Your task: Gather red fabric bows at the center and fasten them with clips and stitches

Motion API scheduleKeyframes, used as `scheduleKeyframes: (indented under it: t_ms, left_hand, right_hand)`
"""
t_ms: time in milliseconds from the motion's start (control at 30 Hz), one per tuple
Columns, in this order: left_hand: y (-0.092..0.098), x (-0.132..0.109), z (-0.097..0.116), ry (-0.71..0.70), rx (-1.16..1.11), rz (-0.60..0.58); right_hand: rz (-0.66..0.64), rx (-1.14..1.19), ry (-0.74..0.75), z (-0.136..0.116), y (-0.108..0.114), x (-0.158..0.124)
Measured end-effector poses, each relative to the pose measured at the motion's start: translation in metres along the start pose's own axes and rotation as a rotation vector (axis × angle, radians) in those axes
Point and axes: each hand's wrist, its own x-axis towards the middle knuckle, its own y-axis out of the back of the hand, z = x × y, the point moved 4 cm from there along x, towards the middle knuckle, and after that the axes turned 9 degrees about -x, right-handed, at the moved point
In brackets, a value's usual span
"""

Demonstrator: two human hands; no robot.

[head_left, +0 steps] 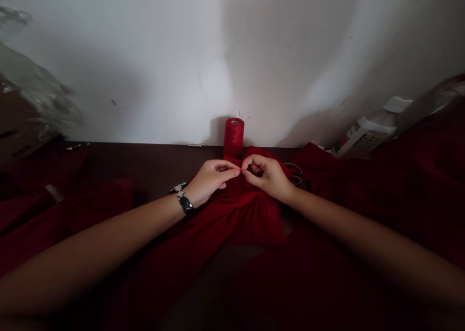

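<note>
My left hand [214, 178] and my right hand [267, 176] meet fingertip to fingertip, each pinching with thumb and forefinger. Whatever sits in the pinches is too small to make out. Beneath them lies a gathered red cloth [241, 214], folded like a bow with pleats at its middle. Just behind the fingers stands a spool of red thread [234, 136], upright, with several thin pins or needles sticking up from its top. Beside my right hand, partly covered by it, are the loop handles of what looks like scissors [296, 168].
A white wall rises behind the dark table [119, 164]. A metal clip [196, 145] lies near the wall. More red fabric spreads left, with a clip [54, 193] on it, and right. A white bottle [366, 132] leans at right; clear plastic [39, 88] hangs over a box at left.
</note>
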Motion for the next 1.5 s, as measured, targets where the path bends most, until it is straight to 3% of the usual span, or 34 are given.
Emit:
scheduleKeyframes:
  t_ms: [267, 1267, 1400, 1500]
  left_hand:
    - [0.001, 0.0, -0.002, 0.014, 0.057, -0.001]
    - [-0.002, -0.003, 0.004, 0.014, -0.068, -0.021]
    - [0.002, -0.002, 0.007, -0.036, -0.146, -0.035]
    - [0.01, -0.002, 0.013, -0.145, -0.163, 0.051]
  right_hand:
    - [-0.001, 0.007, -0.019, 0.003, 0.001, 0.0]
    - [0.013, 0.02, -0.025, 0.002, 0.004, 0.001]
    - [0.045, 0.001, -0.018, 0.002, 0.006, 0.001]
    - [0.068, 0.019, -0.023, 0.003, 0.006, 0.001]
